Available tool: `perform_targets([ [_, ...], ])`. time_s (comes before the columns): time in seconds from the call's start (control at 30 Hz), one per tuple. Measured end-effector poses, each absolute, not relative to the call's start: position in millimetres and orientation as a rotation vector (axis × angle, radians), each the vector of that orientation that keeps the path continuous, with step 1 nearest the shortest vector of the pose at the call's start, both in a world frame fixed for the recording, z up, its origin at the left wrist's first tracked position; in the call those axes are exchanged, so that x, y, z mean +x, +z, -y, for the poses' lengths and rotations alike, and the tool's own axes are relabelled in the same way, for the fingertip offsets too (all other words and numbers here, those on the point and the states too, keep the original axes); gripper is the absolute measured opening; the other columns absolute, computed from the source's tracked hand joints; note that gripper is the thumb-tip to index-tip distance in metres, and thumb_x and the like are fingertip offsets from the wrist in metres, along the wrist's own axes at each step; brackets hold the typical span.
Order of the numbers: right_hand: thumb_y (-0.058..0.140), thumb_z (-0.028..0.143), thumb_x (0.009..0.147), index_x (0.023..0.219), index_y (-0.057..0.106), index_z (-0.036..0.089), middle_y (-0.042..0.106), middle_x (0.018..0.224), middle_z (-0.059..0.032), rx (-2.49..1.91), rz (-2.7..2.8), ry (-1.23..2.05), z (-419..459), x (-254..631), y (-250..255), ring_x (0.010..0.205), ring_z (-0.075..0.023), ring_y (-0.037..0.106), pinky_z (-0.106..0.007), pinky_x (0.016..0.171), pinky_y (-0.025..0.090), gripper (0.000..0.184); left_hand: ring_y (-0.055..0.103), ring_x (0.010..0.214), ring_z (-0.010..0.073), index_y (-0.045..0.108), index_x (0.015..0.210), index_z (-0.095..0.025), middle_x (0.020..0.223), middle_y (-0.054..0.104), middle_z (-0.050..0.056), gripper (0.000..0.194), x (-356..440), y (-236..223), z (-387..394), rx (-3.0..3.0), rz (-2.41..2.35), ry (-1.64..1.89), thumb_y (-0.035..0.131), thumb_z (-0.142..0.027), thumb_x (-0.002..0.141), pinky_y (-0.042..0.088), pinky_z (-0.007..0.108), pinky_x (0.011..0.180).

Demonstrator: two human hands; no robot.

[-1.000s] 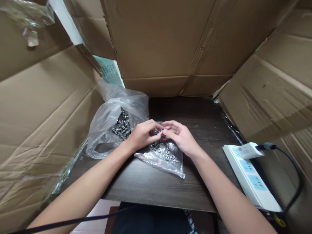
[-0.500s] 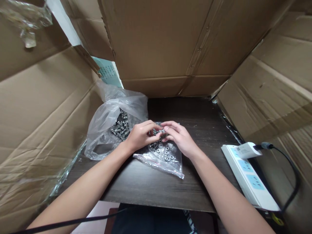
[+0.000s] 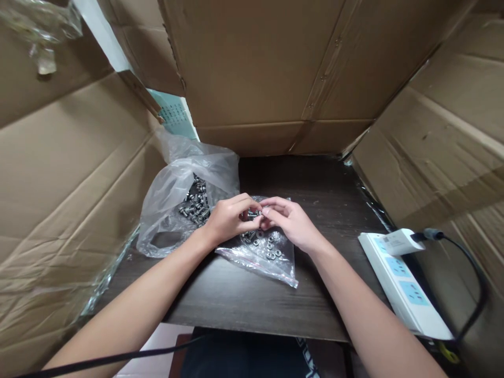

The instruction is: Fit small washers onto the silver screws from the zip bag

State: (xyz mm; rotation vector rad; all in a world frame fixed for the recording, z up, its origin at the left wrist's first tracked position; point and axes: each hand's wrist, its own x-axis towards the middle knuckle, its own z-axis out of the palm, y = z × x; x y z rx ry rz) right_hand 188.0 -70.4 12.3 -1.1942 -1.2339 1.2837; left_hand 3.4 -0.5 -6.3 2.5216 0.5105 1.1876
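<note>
My left hand [image 3: 228,219] and my right hand [image 3: 291,223] meet fingertip to fingertip over a small clear zip bag [image 3: 268,254] that holds several metal nuts. Both hands pinch a small metal bolt [image 3: 254,214] between thumbs and fingers. To the left lies a larger crumpled clear plastic bag [image 3: 177,199] with a heap of metal bolts [image 3: 195,205] showing through its opening, just beyond my left hand. All of this rests on a dark wooden tabletop [image 3: 244,299].
Brown cardboard sheets [image 3: 275,68] wall in the table at the back, left and right. A white power strip [image 3: 401,281] with a plugged-in adapter and black cable lies at the right edge. A black cable [image 3: 118,357] crosses below the table's front edge.
The hands have stayed together over the zip bag; the fingers have shifted slightly around the small bolt. Nothing else has moved.
</note>
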Motion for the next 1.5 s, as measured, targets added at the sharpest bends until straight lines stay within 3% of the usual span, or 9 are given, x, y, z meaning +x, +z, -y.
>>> perform_targets([
  [0.1,0.058,0.048,0.094,0.094,0.067,0.018,0.061,0.058,0.0021,-1.291,1.214,1.241,69.7,188.7,10.8,0.049,-0.0122,0.059,-0.027,0.053,0.053,0.031,0.056,0.058,0.0065,0.070,0.095,-0.014,0.085,0.068,0.003,0.010,3.6,-6.2,0.6,2.524,-0.510,1.188,0.070,-0.021,0.088,0.045,0.018,0.057],
  [0.27,0.078,0.034,0.078,0.110,0.066,0.021,0.070,0.103,-0.0056,-1.166,1.218,1.278,69.6,189.6,11.1,0.079,-0.0173,0.071,-0.029,0.062,0.059,0.036,0.056,0.059,0.0065,0.070,0.096,-0.015,0.086,0.069,0.003,0.010,3.2,-6.1,-0.1,2.505,-0.521,1.205,0.071,-0.022,0.088,0.046,0.019,0.057],
  [0.43,0.055,0.046,0.094,0.100,0.067,0.018,0.060,0.060,0.0023,-1.310,1.226,1.237,69.6,188.7,10.4,0.043,-0.0102,0.054,-0.023,0.042,0.043,0.031,0.056,0.058,0.0061,0.070,0.096,-0.015,0.086,0.068,0.003,0.010,3.1,-5.5,-0.3,2.505,-0.525,1.199,0.070,-0.020,0.088,0.046,0.018,0.056],
  [0.57,0.075,0.037,0.081,0.113,0.065,0.021,0.071,0.098,-0.0051,-1.176,1.186,1.251,69.4,187.4,10.9,0.073,-0.0168,0.070,-0.026,0.052,0.055,0.037,0.056,0.058,0.0061,0.070,0.096,-0.015,0.085,0.068,0.002,0.010,3.1,-4.6,0.2,2.506,-0.507,1.226,0.071,-0.021,0.088,0.046,0.018,0.056],
  [0.73,0.058,0.049,0.093,0.109,0.065,0.018,0.058,0.053,0.0039,-1.251,1.157,1.303,69.2,187.3,10.8,0.040,-0.0131,0.057,-0.025,0.042,0.049,0.035,0.056,0.058,0.0062,0.069,0.095,-0.014,0.085,0.068,0.003,0.009,3.8,-4.1,1.4,2.517,-0.486,1.212,0.071,-0.020,0.089,0.046,0.018,0.057],
  [0.93,0.083,0.031,0.075,0.118,0.064,0.023,0.072,0.112,-0.0070,-1.082,1.106,1.315,70.5,188.7,13.5,0.093,-0.0199,0.072,-0.032,0.073,0.064,0.048,0.056,0.058,0.0062,0.069,0.095,-0.014,0.085,0.068,0.003,0.009,3.3,-4.3,0.7,2.515,-0.501,1.234,0.070,-0.021,0.089,0.046,0.018,0.056],
  [1.13,0.069,0.048,0.087,0.091,0.066,0.016,0.066,0.061,-0.0034,-1.293,1.040,1.371,68.3,187.0,9.5,0.052,-0.0158,0.064,-0.028,0.047,0.056,0.033,0.055,0.057,0.0063,0.070,0.097,-0.015,0.084,0.067,0.003,0.011,3.1,-5.1,0.2,2.512,-0.510,1.189,0.069,-0.022,0.090,0.046,0.018,0.056],
  [1.33,0.085,0.029,0.073,0.112,0.064,0.021,0.073,0.102,-0.0046,-1.076,1.094,1.307,68.9,190.1,10.4,0.087,-0.0164,0.072,-0.030,0.077,0.062,0.045,0.056,0.058,0.0063,0.069,0.096,-0.014,0.085,0.067,0.002,0.010,2.8,-5.8,-0.2,2.513,-0.516,1.214,0.070,-0.022,0.089,0.046,0.018,0.056],
  [1.5,0.071,0.040,0.087,0.105,0.062,0.018,0.068,0.068,0.0000,-1.250,1.122,1.281,67.8,189.2,8.1,0.057,-0.0146,0.066,-0.030,0.059,0.058,0.030,0.056,0.057,0.0063,0.070,0.097,-0.015,0.085,0.067,0.002,0.011,3.0,-6.3,-0.3,2.499,-0.517,1.179,0.070,-0.023,0.089,0.046,0.019,0.056],
])
